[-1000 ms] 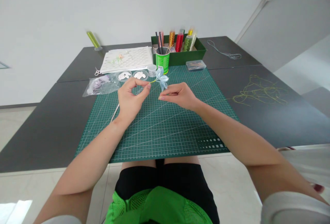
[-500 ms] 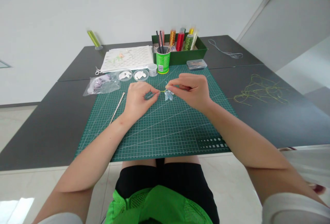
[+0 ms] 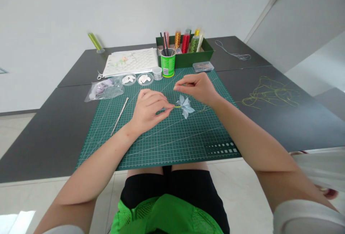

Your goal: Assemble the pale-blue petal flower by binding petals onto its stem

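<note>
My left hand [image 3: 152, 109] is closed in a pinch on the thin yellow-green stem of a pale blue flower [image 3: 185, 106]. The flower's petals spread out to the right of my fingertips, above the cutting mat. Up and to the right of the flower, my right hand [image 3: 198, 87] pinches what looks like a fine green thread, barely visible at the fingertips. More thin thread [image 3: 203, 109] trails to the right of the petals. Beneath both hands lies the green gridded cutting mat [image 3: 161, 140].
A metal rod [image 3: 119, 116] lies at the mat's left. Behind stand white-piece dishes [image 3: 145, 79], a green can [image 3: 168, 65] of sticks, and a green box [image 3: 185, 60] of thread spools. Plastic bag [image 3: 104, 88] and scissors [image 3: 99, 75] are left; tangled green thread [image 3: 269, 94] is right.
My left hand has moved slightly right and nearer to me with the flower, which now shows its open petals. My right hand has come away from the stem.
</note>
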A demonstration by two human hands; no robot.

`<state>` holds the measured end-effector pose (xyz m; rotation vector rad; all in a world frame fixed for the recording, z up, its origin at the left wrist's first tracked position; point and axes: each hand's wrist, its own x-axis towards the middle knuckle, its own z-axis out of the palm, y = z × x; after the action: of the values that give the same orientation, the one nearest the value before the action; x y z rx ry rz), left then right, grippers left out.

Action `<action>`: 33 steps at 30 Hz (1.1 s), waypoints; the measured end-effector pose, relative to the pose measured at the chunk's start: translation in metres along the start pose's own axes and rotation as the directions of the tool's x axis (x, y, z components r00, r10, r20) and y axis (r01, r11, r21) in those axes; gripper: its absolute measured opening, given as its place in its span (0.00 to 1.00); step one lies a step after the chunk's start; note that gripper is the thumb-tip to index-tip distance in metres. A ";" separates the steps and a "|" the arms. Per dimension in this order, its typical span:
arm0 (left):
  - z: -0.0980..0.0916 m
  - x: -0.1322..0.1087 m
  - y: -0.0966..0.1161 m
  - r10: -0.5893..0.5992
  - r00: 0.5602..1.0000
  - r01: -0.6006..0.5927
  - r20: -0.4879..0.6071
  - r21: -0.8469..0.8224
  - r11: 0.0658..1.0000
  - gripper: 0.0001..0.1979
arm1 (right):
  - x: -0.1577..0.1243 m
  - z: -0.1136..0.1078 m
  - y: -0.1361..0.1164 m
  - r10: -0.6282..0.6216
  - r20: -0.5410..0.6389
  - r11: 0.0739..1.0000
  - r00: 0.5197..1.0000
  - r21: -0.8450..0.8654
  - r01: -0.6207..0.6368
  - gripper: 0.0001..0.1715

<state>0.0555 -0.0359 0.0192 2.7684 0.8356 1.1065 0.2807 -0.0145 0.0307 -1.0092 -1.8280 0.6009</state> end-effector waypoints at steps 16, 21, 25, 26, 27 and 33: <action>-0.004 0.000 -0.002 -0.198 0.915 0.176 -0.351 -0.095 0.980 0.04 | -0.007 0.024 0.017 0.226 0.314 0.875 0.922 0.350 -0.334 0.13; -0.003 0.001 -0.013 -0.286 0.855 0.285 -0.434 -0.069 0.956 0.03 | -0.010 0.028 -0.001 0.110 0.285 0.923 0.952 0.327 -0.204 0.12; 0.000 0.001 -0.018 -0.316 0.864 0.338 -0.393 -0.014 0.941 0.04 | -0.016 0.028 -0.017 -0.106 0.187 0.992 0.977 0.088 0.090 0.08; 0.001 0.001 -0.019 -0.321 0.872 0.347 -0.370 0.004 0.938 0.04 | -0.017 0.028 -0.020 -0.177 0.173 0.984 0.969 0.008 0.178 0.08; 0.003 0.001 -0.020 -0.322 0.882 0.349 -0.343 0.020 0.937 0.04 | -0.019 0.027 -0.023 -0.245 0.163 0.963 0.956 -0.068 0.259 0.09; 0.007 0.001 -0.018 -0.295 0.945 0.306 -0.142 0.065 0.950 0.04 | -0.023 0.021 -0.031 -0.455 0.042 0.831 0.889 -0.338 0.442 0.12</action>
<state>0.0527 -0.0185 0.0104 2.5339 1.2989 1.2254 0.2555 -0.0504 0.0336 -0.7515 -2.0826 -0.0276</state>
